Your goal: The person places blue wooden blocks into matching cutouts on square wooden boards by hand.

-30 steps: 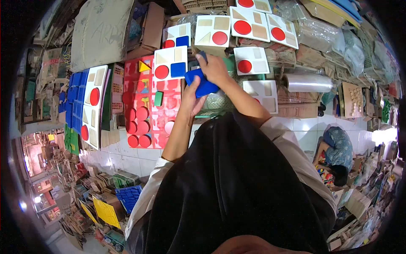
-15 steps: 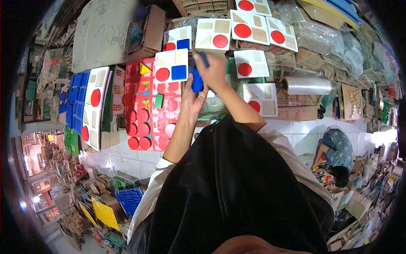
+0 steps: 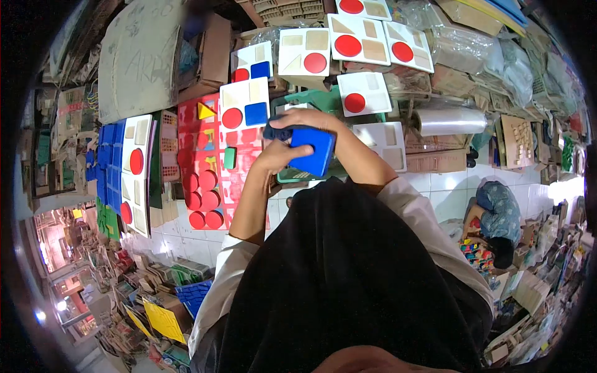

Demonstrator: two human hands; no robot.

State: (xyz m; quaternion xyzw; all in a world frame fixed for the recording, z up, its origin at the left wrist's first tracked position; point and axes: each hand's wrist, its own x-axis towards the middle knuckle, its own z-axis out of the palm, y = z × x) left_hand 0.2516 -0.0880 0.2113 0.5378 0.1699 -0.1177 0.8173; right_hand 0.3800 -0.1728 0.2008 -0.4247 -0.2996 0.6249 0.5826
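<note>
Blue square block (image 3: 313, 149); white shape board (image 3: 244, 104) bearing 1 red circle and 1 blue square; red sheet (image 3: 214, 155) carrying red discs (image 3: 205, 183), a yellow triangle (image 3: 206, 111) and a green piece (image 3: 230, 158).

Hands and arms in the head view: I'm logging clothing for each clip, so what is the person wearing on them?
Both the left hand and the right hand are bare, with no gloves; whether there is a ring or watch cannot be told. The forearms are bare too. Light, whitish sleeves end about the elbows, and a black garment covers the front of the body.
</note>
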